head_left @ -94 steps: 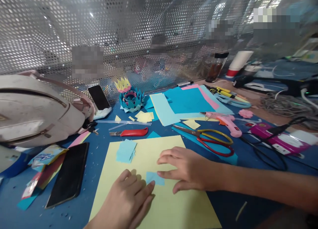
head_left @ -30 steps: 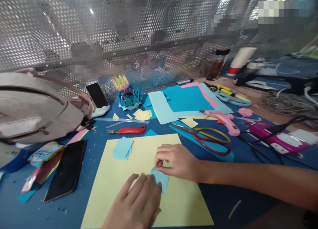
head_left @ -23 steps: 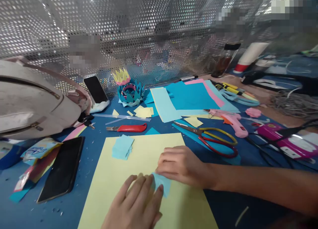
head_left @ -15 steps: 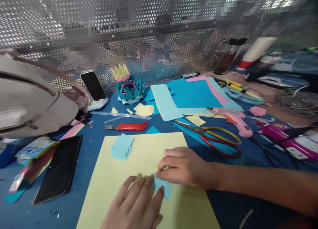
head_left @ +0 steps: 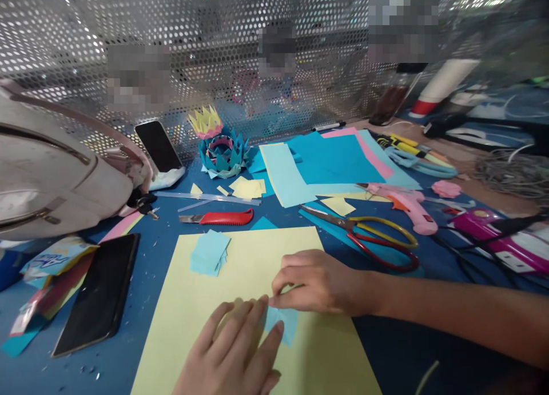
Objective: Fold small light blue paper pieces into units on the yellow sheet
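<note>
A small light blue paper piece [head_left: 290, 326] lies on a large yellow sheet [head_left: 253, 252]. My left hand [head_left: 235, 343] rests at its left side, fingers spread, with the thumb on the paper. From the right, my right hand [head_left: 315, 283] pinches the paper's upper left corner between thumb and forefinger, close to my left fingertips. Part of the piece is hidden under my fingers. Toward the sheet's upper left corner sits a stack of light blue paper squares [head_left: 210, 252].
Beyond the sheet lie a red cutter [head_left: 227, 217], scissors [head_left: 364, 232] and a pink glue gun [head_left: 405, 203]. Paper flowers [head_left: 223, 155] stand near the perforated panel. On the left are a dark phone [head_left: 100, 292] and a pale bag [head_left: 64, 172]; coloured sheets [head_left: 334, 160] are at the back.
The camera view has shifted slightly. My right hand has moved a little up, and its fingertips now meet my left fingertips at the paper's corner. My left hand has barely moved.
</note>
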Demonstrator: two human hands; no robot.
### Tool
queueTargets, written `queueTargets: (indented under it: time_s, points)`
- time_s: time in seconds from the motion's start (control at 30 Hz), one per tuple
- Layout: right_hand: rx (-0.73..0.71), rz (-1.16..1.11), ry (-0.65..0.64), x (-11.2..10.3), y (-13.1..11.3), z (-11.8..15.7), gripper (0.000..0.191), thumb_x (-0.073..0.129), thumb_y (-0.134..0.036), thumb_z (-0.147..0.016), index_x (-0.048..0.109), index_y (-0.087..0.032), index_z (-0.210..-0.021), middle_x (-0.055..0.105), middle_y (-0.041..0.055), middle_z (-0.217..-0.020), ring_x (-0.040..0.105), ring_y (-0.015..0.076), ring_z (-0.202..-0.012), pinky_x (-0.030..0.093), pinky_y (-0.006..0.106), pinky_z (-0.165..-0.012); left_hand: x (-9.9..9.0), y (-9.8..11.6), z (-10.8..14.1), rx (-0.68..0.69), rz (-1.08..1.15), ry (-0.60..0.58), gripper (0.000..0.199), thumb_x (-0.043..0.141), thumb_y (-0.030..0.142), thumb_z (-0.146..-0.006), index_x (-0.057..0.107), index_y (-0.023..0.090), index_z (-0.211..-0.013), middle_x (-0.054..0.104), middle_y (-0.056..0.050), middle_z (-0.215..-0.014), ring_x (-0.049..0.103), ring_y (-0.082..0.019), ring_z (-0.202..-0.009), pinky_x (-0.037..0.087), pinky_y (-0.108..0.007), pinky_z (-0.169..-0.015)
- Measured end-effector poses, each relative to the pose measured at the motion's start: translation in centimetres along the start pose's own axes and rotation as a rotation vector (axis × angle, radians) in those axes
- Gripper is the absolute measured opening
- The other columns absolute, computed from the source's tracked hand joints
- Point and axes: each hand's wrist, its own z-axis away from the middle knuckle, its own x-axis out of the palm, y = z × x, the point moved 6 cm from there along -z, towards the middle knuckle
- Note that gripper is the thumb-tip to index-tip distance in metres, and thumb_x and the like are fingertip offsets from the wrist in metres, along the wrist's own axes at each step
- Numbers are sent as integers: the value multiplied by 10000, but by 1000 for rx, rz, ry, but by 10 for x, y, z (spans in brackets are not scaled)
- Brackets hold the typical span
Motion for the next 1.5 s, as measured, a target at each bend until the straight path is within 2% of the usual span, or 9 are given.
queueTargets:
  time_s: [0.07, 0.23, 0.7, 0.87, 0.97, 1.07, 1.17, 1.43, 1.5]
  points:
    - [-12, -6, -20, 0, 1, 0, 138, 583, -204, -975, 721, -210, -961, 725, -11, -960, 575, 115, -763, 415, 255, -638, 2, 1, 0, 32, -13, -27, 323, 448, 384, -1022, 676, 253, -1211, 682, -70, -1261, 569, -233, -1138, 243, -407, -1096]
    - [-37, -2, -23, -1, 1, -1, 153, 572, -199, -983, 719, -199, -940, 725, -6, -948, 574, 109, -757, 408, 252, -630, 1, 0, 2, -26, 10, 43, 324, 456, 408, -1014, 689, 260, -1184, 690, -45, -1243, 581, -227, -1127, 245, -403, -1117]
    - [-97, -81, -38, -1, 3, 0, 175, 536, -185, -1001, 711, -174, -1003, 734, 10, -985, 556, 127, -800, 424, 262, -687, 0, 2, 1, 29, -2, 11, 313, 507, 402, -996, 687, 240, -1194, 700, -41, -1242, 591, -211, -1119, 206, -387, -1152]
    - [-101, -121, -71, -2, 4, -2, 264, 446, -186, -1037, 708, -169, -1013, 735, 32, -1002, 554, 140, -816, 417, 282, -706, -2, 0, 1, 20, 20, 16, 384, 473, 428, -1013, 672, 176, -1223, 689, -50, -1264, 573, -226, -1147, 267, -390, -1109]
    - [-108, -155, -67, -1, 5, -1, 305, 404, -195, -1049, 706, -171, -1011, 732, 36, -999, 550, 145, -823, 416, 287, -713, -3, -3, -3, 43, 22, -34, 425, 417, 424, -1037, 648, 150, -1265, 674, -51, -1290, 561, -234, -1156, 309, -394, -1058]
    - [-123, -179, -58, 0, 7, 0, 291, 417, -196, -1042, 703, -165, -1004, 726, 36, -1002, 545, 150, -826, 415, 292, -715, -4, -4, -7, 103, -10, -97, 448, 367, 410, -1055, 630, 139, -1296, 675, -48, -1287, 561, -233, -1131, 327, -394, -1011]
    - [-119, -181, -65, 2, 9, 1, 245, 466, -201, -1025, 708, -177, -993, 723, 25, -1007, 546, 149, -828, 408, 287, -721, -7, -6, -10, 112, -9, -98, 453, 353, 413, -1057, 629, 148, -1301, 685, -42, -1267, 566, -232, -1099, 334, -399, -984]
    - [-70, -102, -86, 1, 7, 0, 323, 458, -385, -1030, 707, -194, -1108, 688, 55, -961, 519, 165, -788, 369, 307, -691, -5, -6, -9, 106, 1, -57, 586, 321, 589, -1013, 661, 170, -1239, 683, -86, -1187, 544, -258, -1121, 334, -407, -983]
    - [-69, -78, -89, 1, 6, 1, 340, 446, -403, -1032, 706, -206, -1122, 676, 52, -933, 504, 168, -778, 355, 314, -682, -6, -7, -9, 79, 4, -38, 614, 298, 613, -1003, 664, 175, -1228, 671, -99, -1138, 553, -265, -1074, 347, -403, -957]
